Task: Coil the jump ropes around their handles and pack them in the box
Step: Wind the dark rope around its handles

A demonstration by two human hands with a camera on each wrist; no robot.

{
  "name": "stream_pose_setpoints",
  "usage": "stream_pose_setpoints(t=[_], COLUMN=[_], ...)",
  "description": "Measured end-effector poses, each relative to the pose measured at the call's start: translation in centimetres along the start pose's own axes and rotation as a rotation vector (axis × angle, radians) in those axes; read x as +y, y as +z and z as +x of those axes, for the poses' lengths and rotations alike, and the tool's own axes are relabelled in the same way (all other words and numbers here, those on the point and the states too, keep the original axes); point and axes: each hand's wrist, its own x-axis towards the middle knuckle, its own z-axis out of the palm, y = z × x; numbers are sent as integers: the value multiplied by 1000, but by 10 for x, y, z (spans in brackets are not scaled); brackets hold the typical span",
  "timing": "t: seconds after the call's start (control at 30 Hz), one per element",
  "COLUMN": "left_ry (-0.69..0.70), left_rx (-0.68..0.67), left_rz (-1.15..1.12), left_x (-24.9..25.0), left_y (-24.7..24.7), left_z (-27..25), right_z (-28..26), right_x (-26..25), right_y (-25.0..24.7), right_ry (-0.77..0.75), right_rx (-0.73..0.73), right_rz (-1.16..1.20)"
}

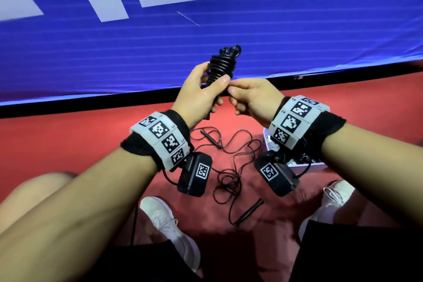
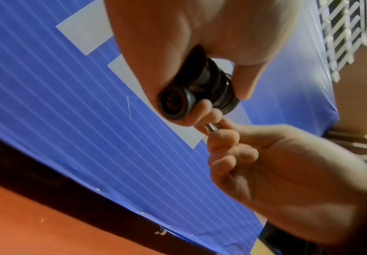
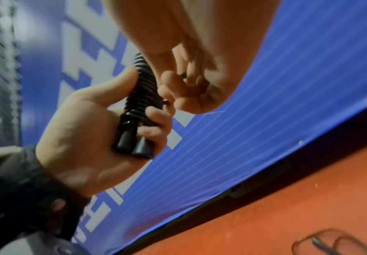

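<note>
Left hand (image 1: pixel 196 91) grips the coiled rope bundle (image 1: pixel 220 65) by its paired handles, while the right hand (image 1: pixel 254 96) pinches the rope's tail end beside it. Best move now, I'd say: hold tension and tuck that end snugly so no turn loosens.

A black coiled rope (image 1: pixel 220 65) is wound tight round its paired handles, upright in the air. A loose rope (image 1: pixel 231 167) sprawls tangled on the red floor, handles apart. The white box (image 1: pixel 304 163) sits beside it.

A red carpeted floor (image 1: pixel 68 144) meets a black baseboard strip (image 1: pixel 91 104) below a blue banner with large white blocky shapes (image 1: pixel 320 30). Two white lace-up sneakers (image 1: pixel 169 229) stand on the floor, well apart. A white lattice panel (image 2: pixel 342 34) stands beside the banner.
</note>
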Motion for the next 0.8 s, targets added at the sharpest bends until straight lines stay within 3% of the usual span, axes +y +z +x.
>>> stream_pose_setpoints(t=[0.2,0.37,0.57,0.7,0.8], left_ry=[36,58,78,96,90], left_rx=[45,85,41,81,126], left_rz=[154,234,248,255,237], left_x=[-5,-9,-6,-6,-5], left_y=[-3,-4,-2,-1,-2], left_z=[1,2,-3,-3,0], right_z=[-1,-5,-9,-12,-13], right_x=[-1,-1,-2,-5,-6], right_y=[0,2,0,0,2], right_ry=[-74,-105,-135,-152,-258], right_rx=[43,87,128,85,86], right_rz=[-232,-220,-338,-595,-863])
